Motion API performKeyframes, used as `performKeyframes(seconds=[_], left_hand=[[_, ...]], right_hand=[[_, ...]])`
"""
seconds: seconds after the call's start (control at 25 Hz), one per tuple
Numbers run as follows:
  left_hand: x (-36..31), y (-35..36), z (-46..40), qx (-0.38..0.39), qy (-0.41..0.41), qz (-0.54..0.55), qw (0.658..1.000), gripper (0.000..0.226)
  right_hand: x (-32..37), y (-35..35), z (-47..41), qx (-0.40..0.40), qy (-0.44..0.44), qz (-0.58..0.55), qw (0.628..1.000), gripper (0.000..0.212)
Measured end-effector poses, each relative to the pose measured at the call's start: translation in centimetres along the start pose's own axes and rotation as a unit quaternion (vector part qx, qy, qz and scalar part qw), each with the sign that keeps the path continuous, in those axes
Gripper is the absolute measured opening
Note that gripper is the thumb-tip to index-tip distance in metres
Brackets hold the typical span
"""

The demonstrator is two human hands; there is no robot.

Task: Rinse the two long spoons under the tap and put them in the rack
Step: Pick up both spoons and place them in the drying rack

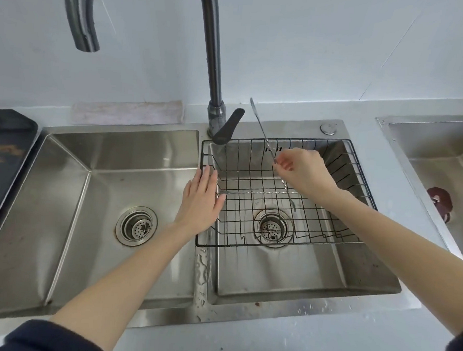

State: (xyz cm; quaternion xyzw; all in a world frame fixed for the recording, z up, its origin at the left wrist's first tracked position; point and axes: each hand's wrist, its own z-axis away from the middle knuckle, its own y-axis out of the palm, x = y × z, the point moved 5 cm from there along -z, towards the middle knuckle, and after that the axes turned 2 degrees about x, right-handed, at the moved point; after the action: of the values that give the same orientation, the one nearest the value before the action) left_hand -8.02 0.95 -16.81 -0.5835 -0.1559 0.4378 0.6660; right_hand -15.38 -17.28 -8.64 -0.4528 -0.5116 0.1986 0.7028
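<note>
Double sink, steel. Wire rack sits across the right basin, above its drain. Left basin holds nothing but its strainer. Tap rises between the basins; its spout mouth hangs over the far left, and no water shows coming from it.

Right hand: fingertips pinched on the lower part of one long spoon, over the far half of the rack. The spoon tilts up and away to the left, its upper end above the counter just right of the tap lever. A twisted stem continues below the fingers toward the rack floor.

Second spoon: already lying flat on the rack wires, running left to right, its left end just beside the left hand.

Left hand: open, fingers together and flat, holding nothing, resting at the rack's left rim; cannot tell whether it presses on the wire or only touches.

Step in hand, as I judge it: rinsing looks finished, one spoon racked, the other on its way down.

Next move calls for lowering the held spoon until it lies across several wires, not slipping through a gap, then easing the pinch open.
</note>
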Motion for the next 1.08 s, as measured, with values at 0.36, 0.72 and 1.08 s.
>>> performKeyframes(seconds=[0.36, 0.72, 1.08], left_hand=[[0.0, 2.3, -0.3, -0.053, -0.03, -0.021, 0.998, 0.06], [0.0, 2.4, -0.4, -0.091, -0.014, -0.011, 0.996, 0.078], [0.3, 2.4, -0.5, -0.106, -0.015, 0.008, 0.994, 0.07]], right_hand=[[-4.7, 5.4, 0.9, 0.155, -0.045, 0.296, 0.942, 0.025], [-6.5, 8.6, 1.5, 0.199, -0.081, 0.349, 0.912, 0.025], [-6.6, 10.2, 1.5, 0.21, -0.072, 0.341, 0.913, 0.023]])
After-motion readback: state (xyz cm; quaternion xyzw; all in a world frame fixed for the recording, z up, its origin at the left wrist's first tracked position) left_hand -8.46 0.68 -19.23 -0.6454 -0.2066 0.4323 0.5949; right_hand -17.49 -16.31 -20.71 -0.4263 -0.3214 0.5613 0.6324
